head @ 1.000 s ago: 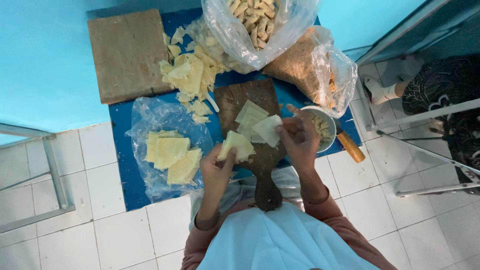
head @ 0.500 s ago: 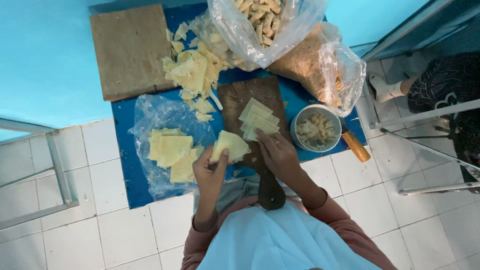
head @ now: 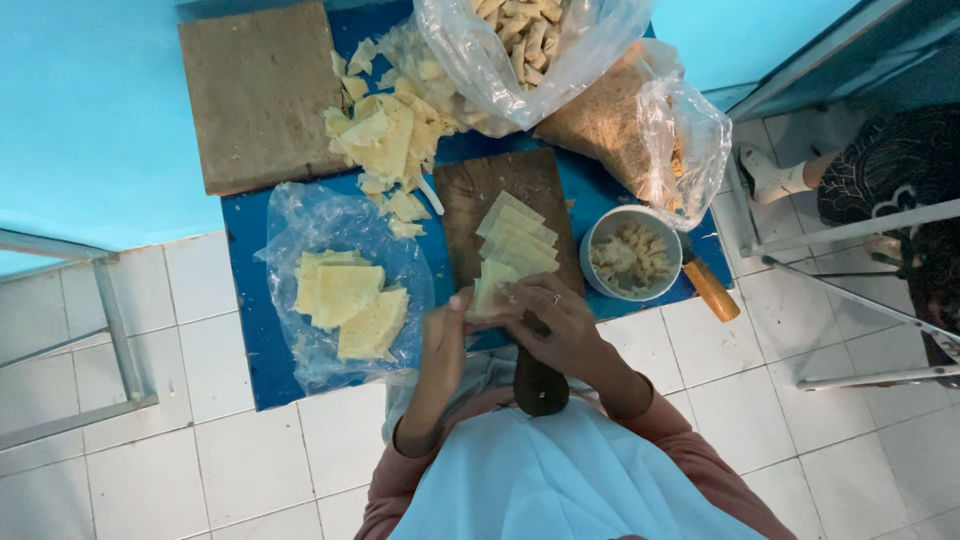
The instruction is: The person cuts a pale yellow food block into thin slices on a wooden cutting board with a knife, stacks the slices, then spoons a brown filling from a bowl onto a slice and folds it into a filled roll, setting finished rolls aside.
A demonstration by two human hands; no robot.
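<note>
— So, what are the fingers doing right now?

— Both hands meet over the near end of the dark cutting board (head: 510,215). The left hand (head: 446,340) and the right hand (head: 548,322) pinch one pale yellow wrapper (head: 490,290) between their fingertips, which curl around it as if folding or rolling it.

— And just beyond them?

— A fanned stack of flat wrappers (head: 517,240) lies on the board, touching the one being held. Right of the board stands a white bowl of filling (head: 630,255), with an orange-handled tool (head: 710,288) just beside it.

— How much looks finished?

— My judgement: well underway, not done. At the far edge a clear bag of rolled pieces (head: 530,40) holds a good number. Several wrappers wait on the board, more lie on the plastic sheet (head: 300,225) to the left, and the bowl has filling in it.

— Anything else?

— A heap of torn wrapper scraps (head: 385,140) next to a bare wooden board (head: 255,95), a bag of brown crumbs (head: 615,120), all on a blue table (head: 250,300). Another person's foot (head: 765,175) shows at the right.
</note>
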